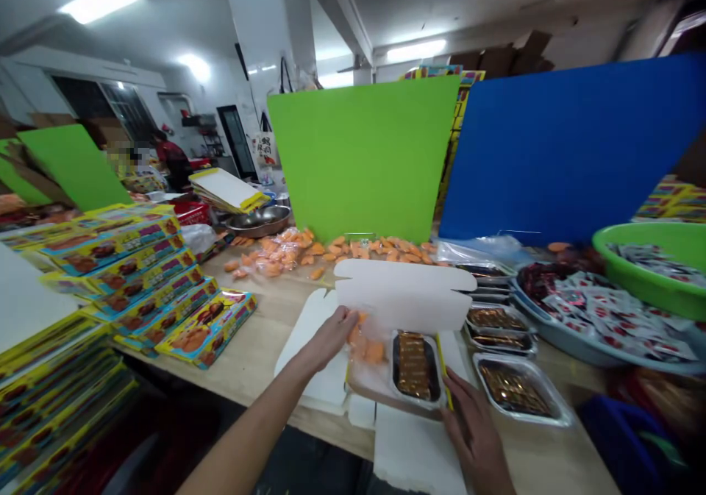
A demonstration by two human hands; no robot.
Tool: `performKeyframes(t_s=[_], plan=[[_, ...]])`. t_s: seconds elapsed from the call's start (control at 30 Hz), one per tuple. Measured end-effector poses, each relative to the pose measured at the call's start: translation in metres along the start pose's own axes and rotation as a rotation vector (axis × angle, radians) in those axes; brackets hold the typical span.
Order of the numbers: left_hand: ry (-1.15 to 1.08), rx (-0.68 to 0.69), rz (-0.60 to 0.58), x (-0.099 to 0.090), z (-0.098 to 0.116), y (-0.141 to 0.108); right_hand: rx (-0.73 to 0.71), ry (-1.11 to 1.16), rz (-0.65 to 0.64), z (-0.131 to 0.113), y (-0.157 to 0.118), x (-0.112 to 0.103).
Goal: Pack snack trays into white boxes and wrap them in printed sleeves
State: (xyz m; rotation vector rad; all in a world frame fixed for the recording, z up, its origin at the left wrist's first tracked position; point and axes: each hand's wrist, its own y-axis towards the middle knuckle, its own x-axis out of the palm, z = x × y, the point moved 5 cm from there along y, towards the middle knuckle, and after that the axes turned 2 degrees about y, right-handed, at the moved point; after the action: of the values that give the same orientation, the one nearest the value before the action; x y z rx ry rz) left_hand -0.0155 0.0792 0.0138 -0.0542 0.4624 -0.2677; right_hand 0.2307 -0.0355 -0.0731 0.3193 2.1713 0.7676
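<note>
An open white cardboard box lies on the table with its lid raised at the back. Inside, on the right, sits a tray of brown wrapped pieces; a clear bag of orange pieces fills the left. My left hand pinches the top of that bag, fingers closed. My right hand is at the box's yellow right edge, its fingers apart from the thumb and partly hidden behind the side. Flat white card lies under and left of the box.
Yellow printed boxes are stacked on the left. Filled trays stand right of the box, beside a blue basin of sachets and a green basin. Orange pieces lie behind. Green and blue panels rise beyond.
</note>
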Motion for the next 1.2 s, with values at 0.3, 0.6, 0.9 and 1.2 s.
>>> performKeyframes(t_s=[0.3,0.6,0.9,1.2], plan=[[0.200,0.128,0.220,0.054,0.015,-0.003,0.002,0.014,0.003,0.001,0.000,0.000],[0.169,0.162,0.053,0.060,-0.028,-0.025,0.309,0.310,0.035,0.007,0.002,-0.004],[-0.313,0.231,0.532,-0.029,-0.017,0.019,0.489,0.196,0.177,0.029,0.114,-0.047],[-0.693,0.272,0.112,0.004,-0.001,0.021,0.276,-0.037,0.018,0.011,0.125,-0.028]])
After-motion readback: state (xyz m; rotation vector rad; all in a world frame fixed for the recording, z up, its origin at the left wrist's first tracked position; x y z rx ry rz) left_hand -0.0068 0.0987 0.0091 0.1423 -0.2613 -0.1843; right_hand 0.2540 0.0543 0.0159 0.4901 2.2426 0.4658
